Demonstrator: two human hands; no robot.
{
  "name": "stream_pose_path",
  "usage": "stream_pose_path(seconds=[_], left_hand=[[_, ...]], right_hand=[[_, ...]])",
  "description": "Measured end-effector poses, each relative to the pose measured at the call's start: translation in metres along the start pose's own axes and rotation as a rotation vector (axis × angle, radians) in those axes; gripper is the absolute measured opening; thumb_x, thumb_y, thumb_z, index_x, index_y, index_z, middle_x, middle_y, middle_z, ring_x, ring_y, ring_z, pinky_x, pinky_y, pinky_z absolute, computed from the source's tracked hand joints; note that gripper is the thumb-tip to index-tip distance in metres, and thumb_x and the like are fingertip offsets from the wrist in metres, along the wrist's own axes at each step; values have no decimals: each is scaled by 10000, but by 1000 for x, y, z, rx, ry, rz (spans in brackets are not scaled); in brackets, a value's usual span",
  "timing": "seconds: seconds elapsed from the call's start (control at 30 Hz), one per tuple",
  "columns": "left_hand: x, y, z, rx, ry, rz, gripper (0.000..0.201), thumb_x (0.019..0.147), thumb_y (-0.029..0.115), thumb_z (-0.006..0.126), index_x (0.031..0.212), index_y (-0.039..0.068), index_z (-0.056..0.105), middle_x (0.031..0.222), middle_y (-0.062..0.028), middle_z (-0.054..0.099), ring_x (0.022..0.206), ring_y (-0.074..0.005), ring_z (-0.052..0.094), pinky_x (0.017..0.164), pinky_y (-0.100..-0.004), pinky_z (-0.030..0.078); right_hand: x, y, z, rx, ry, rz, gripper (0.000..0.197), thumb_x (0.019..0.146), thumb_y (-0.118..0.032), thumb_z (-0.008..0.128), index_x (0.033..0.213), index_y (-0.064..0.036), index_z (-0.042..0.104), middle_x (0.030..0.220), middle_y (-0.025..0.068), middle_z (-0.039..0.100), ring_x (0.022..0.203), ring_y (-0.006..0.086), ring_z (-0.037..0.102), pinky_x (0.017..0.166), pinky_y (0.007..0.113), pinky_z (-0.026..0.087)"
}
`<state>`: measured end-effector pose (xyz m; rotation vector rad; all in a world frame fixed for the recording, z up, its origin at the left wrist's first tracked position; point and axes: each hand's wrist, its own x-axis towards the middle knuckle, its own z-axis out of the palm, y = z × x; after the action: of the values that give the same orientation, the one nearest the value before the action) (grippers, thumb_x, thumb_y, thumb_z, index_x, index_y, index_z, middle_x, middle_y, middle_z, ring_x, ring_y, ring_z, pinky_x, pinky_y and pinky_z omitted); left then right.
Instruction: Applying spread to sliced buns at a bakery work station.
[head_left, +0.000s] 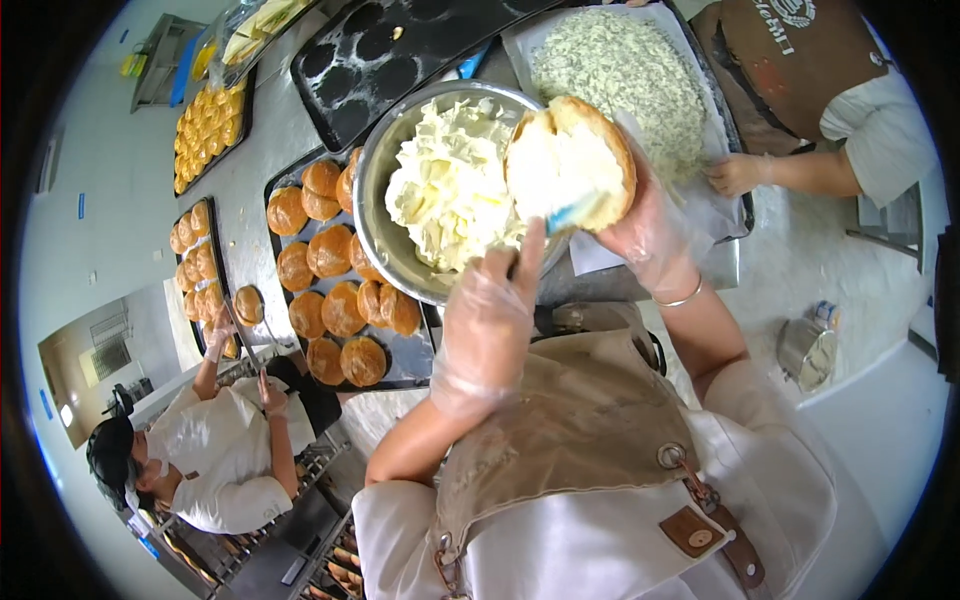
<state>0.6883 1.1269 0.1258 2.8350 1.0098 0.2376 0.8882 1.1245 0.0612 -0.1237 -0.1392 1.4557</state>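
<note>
My right hand (650, 235), in a clear glove, holds a split bun half (570, 160) cut side up over the edge of a steel bowl (372, 200) full of pale cream (450, 190). My gloved left hand (490, 320) grips a small blue-handled spreader (568, 213), whose tip rests on the bun's creamed cut face. Both hands are above the bowl's right rim.
A dark tray (420, 365) of browned buns lies left of the bowl, with more bun trays (195, 262) further left. An empty dark baking tray (400, 50) sits at the back. A co-worker's hand (735, 172) rests by a tray of white shreds (620, 70). Another person (225, 440) works at lower left.
</note>
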Motion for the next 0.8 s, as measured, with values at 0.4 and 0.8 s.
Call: stream_pose_path(seconds=[0.4,0.8], left_hand=[[33,-61,4,-902,163,-139,403,901,-39,560,1288,41,639,843,-79,619,700,-176,590,633,-290,493],[-80,-109,-4,-1117,348,-874,316,988,15,543,1296,-9,613,887,-58,645,661,-54,489,589,-185,406]], right_hand=[[-29,-17,-8,-1024,-189,-117,860,741,-110,850,1446,44,380,1459,157,476,1323,240,489,1129,371,375],[52,-90,-110,-2213,328,-514,547,872,-263,703,1377,-131,539,1425,188,480,1330,334,454,1087,475,396]])
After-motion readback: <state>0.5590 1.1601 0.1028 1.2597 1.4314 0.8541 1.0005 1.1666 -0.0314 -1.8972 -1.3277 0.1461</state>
